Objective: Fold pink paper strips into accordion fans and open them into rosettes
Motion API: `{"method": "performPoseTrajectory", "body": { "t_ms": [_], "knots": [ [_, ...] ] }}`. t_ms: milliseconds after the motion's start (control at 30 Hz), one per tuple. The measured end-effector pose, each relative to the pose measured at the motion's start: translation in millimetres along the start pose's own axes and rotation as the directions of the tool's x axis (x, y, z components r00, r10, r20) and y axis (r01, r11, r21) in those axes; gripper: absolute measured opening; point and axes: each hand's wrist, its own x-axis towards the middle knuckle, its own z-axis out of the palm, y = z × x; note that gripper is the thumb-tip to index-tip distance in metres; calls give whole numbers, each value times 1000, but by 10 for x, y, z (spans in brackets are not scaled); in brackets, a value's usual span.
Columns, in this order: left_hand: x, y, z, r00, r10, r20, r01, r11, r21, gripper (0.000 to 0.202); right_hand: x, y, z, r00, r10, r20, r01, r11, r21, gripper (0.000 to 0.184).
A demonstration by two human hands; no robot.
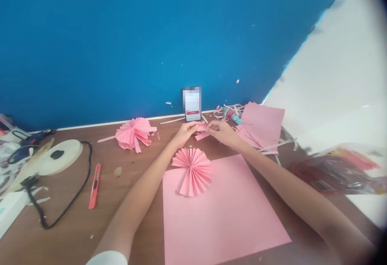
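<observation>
Nearest me, a large flat pink paper sheet (223,220) lies partly under a round pleated pink paper fan (196,172). Beyond it, my left hand (185,134) and right hand (223,132) pinch a narrow pink paper strip (202,127). Uneven pulling could tear it; my left forearm (146,190), dipping, might knock the fan.

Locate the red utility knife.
In the head view, the red utility knife lies on the left side of the tabletop, just right of the looped black cable.
</observation>
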Motion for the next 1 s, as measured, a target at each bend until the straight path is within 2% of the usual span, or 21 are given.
{"method": "performPoseTrajectory", "body": {
  "t_ms": [100,267,333,467,567,700,800,900,1000],
  "knots": [
    [18,-44,-4,1000,6,-13,-6,1000,9,34,3,-5,-68,999,-31,37,35,995,-90,22],
    [42,-116,-14,995,-13,-102,9,999,-45,31,-1,-26,-203,998,-33,52,47,949,-311,18],
    [48,-128,-18,991,-13,-135,4,998,-68,29,-11,-41,-219,993,-43,110,78,938,-338,21],
    [58,-128,-22,989,-32,-146,16,994,-104,29,-56,-112,-218,974,-92,207,148,949,-278,26],
    [51,-107,-13,991,-19,-134,11,998,-58,30,-96,-170,-238,953,-133,271,187,964,-186,29],
    [25,-68,10,996,-4,-90,2,1000,-28,28,-118,-177,-274,932,3,362,36,994,-103,35],
    [22,-65,10,989,-2,-149,-8,998,-67,30,-109,-145,-283,899,71,432,-61,997,-36,36],
    [35,-81,-8,969,19,-246,-40,996,-82,37,-98,-125,-284,891,84,447,-65,996,-59,25],
    [41,-87,-23,966,13,-257,-31,998,-62,39,-97,-137,-277,908,63,414,-30,996,-85,18]
  ]
}}
